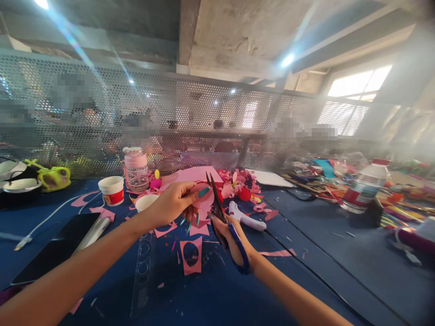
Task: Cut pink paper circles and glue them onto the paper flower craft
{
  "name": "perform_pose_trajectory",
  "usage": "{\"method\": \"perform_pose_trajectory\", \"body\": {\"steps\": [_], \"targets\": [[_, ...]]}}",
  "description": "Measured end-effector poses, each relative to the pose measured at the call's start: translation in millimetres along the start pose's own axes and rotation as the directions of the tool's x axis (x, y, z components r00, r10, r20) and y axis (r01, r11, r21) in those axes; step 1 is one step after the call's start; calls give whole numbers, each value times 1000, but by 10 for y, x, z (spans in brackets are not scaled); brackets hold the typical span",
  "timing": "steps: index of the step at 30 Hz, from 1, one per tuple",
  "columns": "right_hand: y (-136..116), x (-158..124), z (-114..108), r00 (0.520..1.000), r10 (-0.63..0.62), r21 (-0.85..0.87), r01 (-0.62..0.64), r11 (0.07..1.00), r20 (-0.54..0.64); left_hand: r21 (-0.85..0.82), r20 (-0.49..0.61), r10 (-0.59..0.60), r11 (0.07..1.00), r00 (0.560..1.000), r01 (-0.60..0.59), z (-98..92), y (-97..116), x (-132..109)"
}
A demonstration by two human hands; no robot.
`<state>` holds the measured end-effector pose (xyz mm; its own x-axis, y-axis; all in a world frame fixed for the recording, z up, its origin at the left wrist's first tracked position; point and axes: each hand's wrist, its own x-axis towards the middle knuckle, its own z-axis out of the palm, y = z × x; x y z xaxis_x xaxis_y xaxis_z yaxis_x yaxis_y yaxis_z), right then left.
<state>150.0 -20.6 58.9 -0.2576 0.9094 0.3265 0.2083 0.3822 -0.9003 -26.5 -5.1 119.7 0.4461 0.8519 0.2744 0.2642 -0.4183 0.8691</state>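
My left hand pinches a pink paper piece with a rounded edge between thumb and fingers. Around the handles of dark-blue scissors, my right hand is closed. The scissor blades point up and away, slightly parted, close beside the right edge of the paper. Below the hands lies a pink paper scrap with an oval hole. A white glue gun rests just right of the scissors. Behind the hands are red and pink paper pieces and a larger pink sheet.
Paper cups and a pink-lidded bottle stand at the left, near a phone. A transparent stencil ruler lies in front. A water bottle stands right amid craft scraps. A perforated metal screen borders the back.
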Motion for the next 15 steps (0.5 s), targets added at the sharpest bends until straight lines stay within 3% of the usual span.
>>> {"method": "perform_pose_trajectory", "body": {"steps": [9, 15], "targets": [[99, 84, -44, 1000, -22, -44, 22, 999, -3, -26, 24, 16, 1000, 1000, -15, -10, -7, -3], [145, 103, -42, 999, 33, -79, -35, 996, -18, -16, 27, 21, 1000, 999, -20, -15, 0, -13]]}}
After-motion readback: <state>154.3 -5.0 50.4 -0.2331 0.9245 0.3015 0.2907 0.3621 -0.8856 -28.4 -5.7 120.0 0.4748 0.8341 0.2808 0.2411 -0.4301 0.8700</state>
